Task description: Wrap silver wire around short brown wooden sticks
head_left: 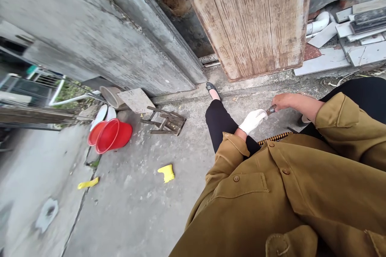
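Seated figure, mustard shirt (253, 217), black trousers (218, 120); hands together low in front of the body, over the grey concrete ground (135, 209).

Right hand (280, 101) bare, fingers wrapped around a short dark rod-like piece (271, 109). Left hand (252, 121) in a white glove, fingers bunched at the piece's other end — whether they close fully on it, cannot tell. So the dark piece sits between the two hands, above the ground; its far end hidden by the glove.

Just below the hands, a strip of yellow-and-black striped material (276, 138) along the shirt hem. One dark shoe (213, 90) shows beyond the left knee, near the foot of a wall.

Ahead: a worn wooden panel (256, 20) standing against the wall. To its right, stacked pale tiles (324, 60) and a bent white pipe (320, 24).

Off to the left: a small dark wooden frame (173, 124), stool-like, tipped over; beyond it red buckets (122, 134) lying on their sides, mouths facing away. Two yellow scraps (167, 172) on the concrete, well apart — one nearer the person, one beside a crack.
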### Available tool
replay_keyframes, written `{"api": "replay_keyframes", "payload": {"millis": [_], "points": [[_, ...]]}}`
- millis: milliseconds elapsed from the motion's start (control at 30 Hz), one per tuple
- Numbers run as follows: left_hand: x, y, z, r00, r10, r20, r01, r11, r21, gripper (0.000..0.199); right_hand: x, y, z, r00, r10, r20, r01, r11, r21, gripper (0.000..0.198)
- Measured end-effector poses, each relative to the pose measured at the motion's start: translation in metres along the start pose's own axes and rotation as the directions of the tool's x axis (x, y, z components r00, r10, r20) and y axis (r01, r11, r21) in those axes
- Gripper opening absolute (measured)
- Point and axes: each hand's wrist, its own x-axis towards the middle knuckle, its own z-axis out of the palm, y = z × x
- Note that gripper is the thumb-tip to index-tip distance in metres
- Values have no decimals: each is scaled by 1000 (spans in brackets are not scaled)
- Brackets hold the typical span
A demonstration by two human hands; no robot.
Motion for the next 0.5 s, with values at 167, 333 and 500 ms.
{"api": "replay_keyframes", "payload": {"millis": [167,333,500], "points": [[-5,-6,-10,999,-28,-19,23,978,-207,43,-16,6,-7,856,-409,315,242,856,456,35],[-4,-5,1,999,-46,-28,38,974,-222,49,-30,17,-26,888,-427,-174,404,541,737,39],[1,-9,19,990,54,129,-85,965,247,35,-9,16,-15,937,99,-334,216,588,780,28]]}}
